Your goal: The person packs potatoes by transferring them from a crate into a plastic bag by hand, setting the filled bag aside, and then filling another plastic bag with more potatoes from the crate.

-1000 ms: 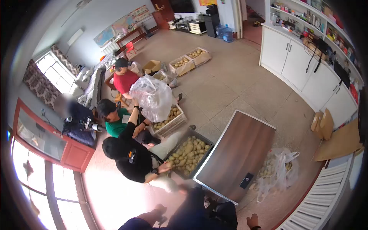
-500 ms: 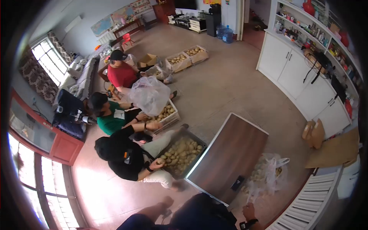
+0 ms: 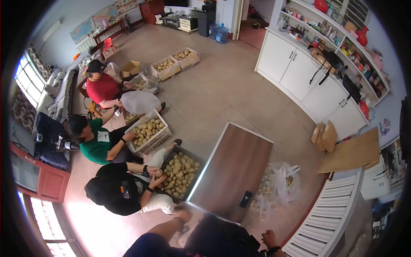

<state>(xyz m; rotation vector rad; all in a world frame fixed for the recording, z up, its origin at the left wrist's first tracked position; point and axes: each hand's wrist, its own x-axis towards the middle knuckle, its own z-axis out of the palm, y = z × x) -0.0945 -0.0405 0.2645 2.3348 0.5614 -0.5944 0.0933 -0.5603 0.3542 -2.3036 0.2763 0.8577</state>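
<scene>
My left hand [image 3: 184, 214] is low in the view, blurred, just below the near corner of a brown wood-grain table [image 3: 235, 167]; its fingers cannot be made out. To the right of that table's near end is my right hand [image 3: 269, 237], fingers loosely bent and apart, holding nothing, with a dark band at the wrist. A black phone [image 3: 245, 199] lies on the tabletop. Left of it, a dark crate of potatoes [image 3: 179, 171] stands beside a person in black [image 3: 115, 188], whose hands are at its edge. Clear plastic bags with potatoes [image 3: 278, 184] rest on the floor at right.
A person in green [image 3: 96, 143] reaches into a white crate of potatoes [image 3: 147, 130]. Behind sits a person in red [image 3: 102, 88] near a pale bag [image 3: 140, 102]. Two potato boxes [image 3: 166, 68] stand farther back. White cabinets [image 3: 299, 73] and a white radiator [image 3: 325, 214] line the right.
The view has swung right, shifting the room leftward. The large plastic bag has come down off the white crate toward the person in red. The person in black now has both hands together.
</scene>
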